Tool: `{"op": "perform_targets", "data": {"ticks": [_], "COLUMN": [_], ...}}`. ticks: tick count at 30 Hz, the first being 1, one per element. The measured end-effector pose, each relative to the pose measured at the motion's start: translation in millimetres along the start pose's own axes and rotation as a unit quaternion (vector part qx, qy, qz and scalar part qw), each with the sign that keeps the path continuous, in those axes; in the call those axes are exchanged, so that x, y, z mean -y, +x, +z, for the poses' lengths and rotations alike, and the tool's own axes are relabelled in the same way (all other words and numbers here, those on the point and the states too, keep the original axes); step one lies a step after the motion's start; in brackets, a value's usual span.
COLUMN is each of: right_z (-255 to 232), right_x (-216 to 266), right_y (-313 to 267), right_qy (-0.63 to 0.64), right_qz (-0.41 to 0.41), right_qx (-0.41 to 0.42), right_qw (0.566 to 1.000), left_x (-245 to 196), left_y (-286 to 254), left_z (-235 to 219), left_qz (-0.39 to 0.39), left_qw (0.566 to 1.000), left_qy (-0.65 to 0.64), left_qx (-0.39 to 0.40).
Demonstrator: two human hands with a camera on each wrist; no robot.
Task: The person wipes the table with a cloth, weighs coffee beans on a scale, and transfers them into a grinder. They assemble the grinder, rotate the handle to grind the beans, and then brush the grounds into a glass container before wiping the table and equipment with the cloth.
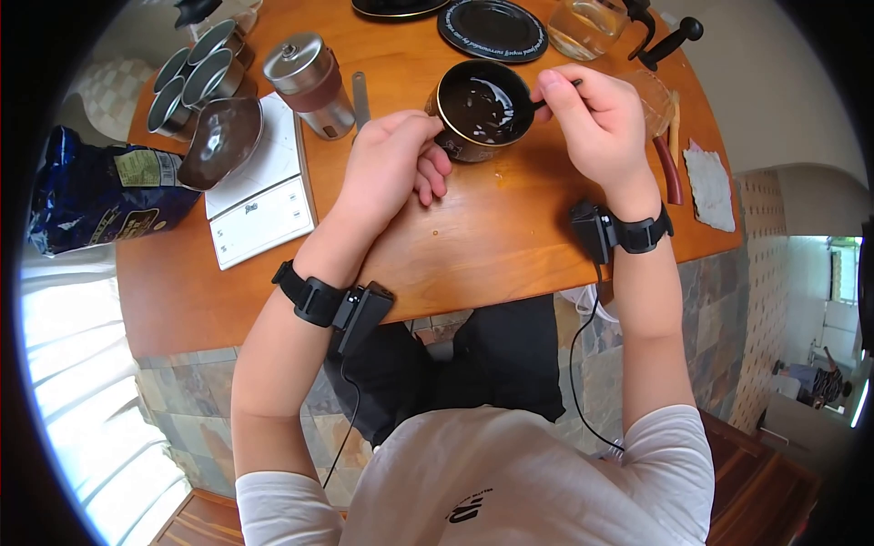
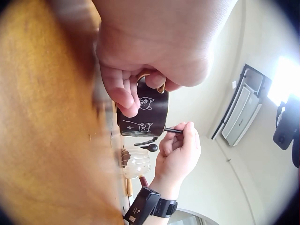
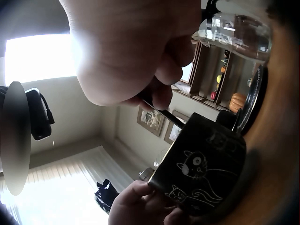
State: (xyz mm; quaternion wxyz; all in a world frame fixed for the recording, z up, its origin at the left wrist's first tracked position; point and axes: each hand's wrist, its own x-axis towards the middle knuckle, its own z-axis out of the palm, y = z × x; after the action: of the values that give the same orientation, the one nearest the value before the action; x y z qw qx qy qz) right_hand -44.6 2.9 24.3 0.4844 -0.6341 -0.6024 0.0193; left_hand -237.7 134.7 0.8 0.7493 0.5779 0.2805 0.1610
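Observation:
A black mug [image 1: 481, 111] with a gold rim and dark liquid inside stands on the wooden table. My left hand [image 1: 391, 164] grips its gold-edged handle, seen in the left wrist view with the fingers curled at the handle [image 2: 146, 75]. My right hand [image 1: 596, 127] pinches a thin black utensil [image 3: 169, 117] that dips over the mug's rim; its lower end is hidden inside. White cat drawings show on the mug's side [image 3: 201, 164] in the right wrist view.
Left of the mug are a steel grinder [image 1: 311, 86], a white scale [image 1: 264, 209], a brown bowl [image 1: 221, 144], metal cups [image 1: 211, 80] and a blue bag [image 1: 100, 196]. Beyond it are a black plate [image 1: 492, 30] and a glass pot [image 1: 585, 29]; a cloth [image 1: 709, 189] lies right.

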Motion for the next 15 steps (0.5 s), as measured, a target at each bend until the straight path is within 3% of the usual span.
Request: {"op": "perform_targets", "data": {"ticks": [2,6,8,10,11,12,14,15], "right_z": [13,5,1,5,1,-1,-5,-2], "right_x": [5,-4,-7,-6,-10,-7,2,5], "right_y": [0,6,7,6,7,8,9,9], "right_qy": [0.190,0.248,0.257,0.146,0.029,0.031,-0.076,-0.085], "right_qz": [0.098,0.187,0.188,0.046,-0.046,-0.047,-0.144,-0.150], "right_qx": [-0.015,-0.020,-0.033,-0.137,-0.112,-0.110,-0.011,-0.018], "right_qw": [0.977,0.950,0.947,0.979,0.992,0.992,0.987,0.985], "left_x": [1,1,1,0,0,1,2,2], "left_y": [1,0,0,-1,-2,-2,-1,-1], "left_z": [0,-1,-2,-1,0,0,-1,-2], "left_qz": [-0.002,0.001,0.000,0.003,0.003,0.004,0.015,0.013], "left_qw": [1.000,1.000,1.000,1.000,1.000,1.000,1.000,1.000], "left_qy": [-0.006,-0.005,-0.001,-0.001,0.000,-0.001,0.008,0.008], "left_qx": [0.007,0.013,0.018,0.015,0.012,0.009,0.014,0.013]}}
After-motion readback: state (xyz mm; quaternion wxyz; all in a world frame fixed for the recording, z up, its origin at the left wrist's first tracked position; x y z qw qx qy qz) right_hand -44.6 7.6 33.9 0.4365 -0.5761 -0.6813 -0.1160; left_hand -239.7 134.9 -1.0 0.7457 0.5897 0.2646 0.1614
